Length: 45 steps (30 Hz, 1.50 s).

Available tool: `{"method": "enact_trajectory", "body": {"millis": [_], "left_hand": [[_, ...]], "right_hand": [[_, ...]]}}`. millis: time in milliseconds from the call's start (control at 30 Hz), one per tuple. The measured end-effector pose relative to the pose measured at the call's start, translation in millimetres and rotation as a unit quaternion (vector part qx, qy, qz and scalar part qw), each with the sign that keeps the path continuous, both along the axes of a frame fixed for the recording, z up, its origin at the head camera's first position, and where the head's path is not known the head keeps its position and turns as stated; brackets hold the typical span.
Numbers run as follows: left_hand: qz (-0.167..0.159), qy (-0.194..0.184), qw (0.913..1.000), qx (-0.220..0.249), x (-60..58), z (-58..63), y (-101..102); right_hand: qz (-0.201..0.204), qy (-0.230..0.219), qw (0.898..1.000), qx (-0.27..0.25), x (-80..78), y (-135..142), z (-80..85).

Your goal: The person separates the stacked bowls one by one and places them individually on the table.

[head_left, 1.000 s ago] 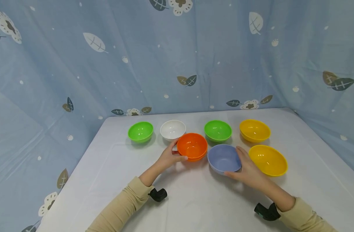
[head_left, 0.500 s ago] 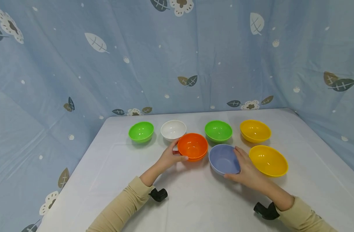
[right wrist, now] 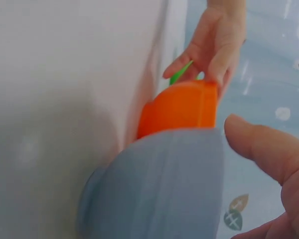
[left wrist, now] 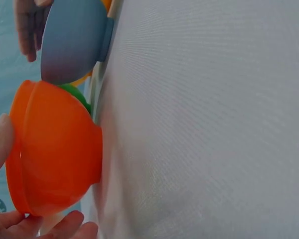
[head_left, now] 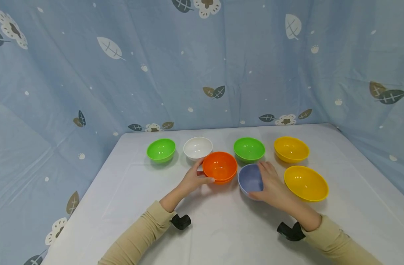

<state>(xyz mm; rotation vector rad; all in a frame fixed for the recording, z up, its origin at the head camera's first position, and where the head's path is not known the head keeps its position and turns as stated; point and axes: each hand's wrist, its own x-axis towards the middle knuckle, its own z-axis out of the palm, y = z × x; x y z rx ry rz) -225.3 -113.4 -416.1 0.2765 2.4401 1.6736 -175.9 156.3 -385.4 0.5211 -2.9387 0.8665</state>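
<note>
Two nested orange bowls [head_left: 220, 167] stand near the middle of the table, a second rim showing just under the first. My left hand [head_left: 192, 178] grips them from the left, thumb at the near rim and fingers around the far side. Right beside them sits a periwinkle blue bowl [head_left: 249, 181]. Over its right part hovers my right hand [head_left: 275, 188], hiding that side of the rim. In the right wrist view the thumb [right wrist: 259, 144] stands off the blue bowl's rim. The fingers [left wrist: 29, 35] hang fairly straight above the bowl's mouth in the left wrist view.
Behind stand a green bowl [head_left: 161, 151], a white bowl [head_left: 197, 148], another green bowl [head_left: 249, 150] and a yellow bowl [head_left: 291, 149]. A second yellow bowl [head_left: 306, 183] is right of the right hand. A patterned blue curtain [head_left: 175, 73] closes off the table's back.
My right hand has let go of the blue bowl's right side and moved left over its mouth. The left hand and the orange bowls stay in place.
</note>
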Motion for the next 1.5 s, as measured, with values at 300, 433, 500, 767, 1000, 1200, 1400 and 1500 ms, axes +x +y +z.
{"method": "enact_trajectory", "body": {"millis": [300,433,500,767,1000,1200,1400,1500], "left_hand": [[0.010,-0.012,0.9998,-0.014,-0.3,2.7,4],[0.015,0.003,0.9994,-0.032,1.0,3.0,6],[0.016,0.009,0.9992,-0.035,1.2,4.3,7],[0.006,0.052,0.9978,-0.040,1.5,4.8,14],[0.010,0.077,0.9956,-0.053,0.5,0.8,21],[0.039,0.079,0.9916,-0.095,3.7,1.1,30],[0.046,0.097,0.9894,-0.098,5.0,1.3,30],[0.049,0.093,0.9893,-0.101,5.0,1.9,29]], "right_hand": [[0.012,-0.008,1.000,0.006,-12.2,-31,4.8],[0.021,-0.020,1.000,0.010,-16.1,-39,7.0],[0.028,-0.016,0.999,0.005,-18.6,-42,6.4],[0.047,0.019,0.999,-0.009,-26.5,-50,-0.5],[0.036,-0.006,0.999,-0.005,-28.1,-52,0.4],[0.036,-0.018,0.999,-0.012,-28.0,-51,0.5],[0.038,-0.019,0.999,-0.014,-28.4,-50,0.3],[0.040,-0.021,0.999,-0.013,-29.0,-50,-0.3]]}}
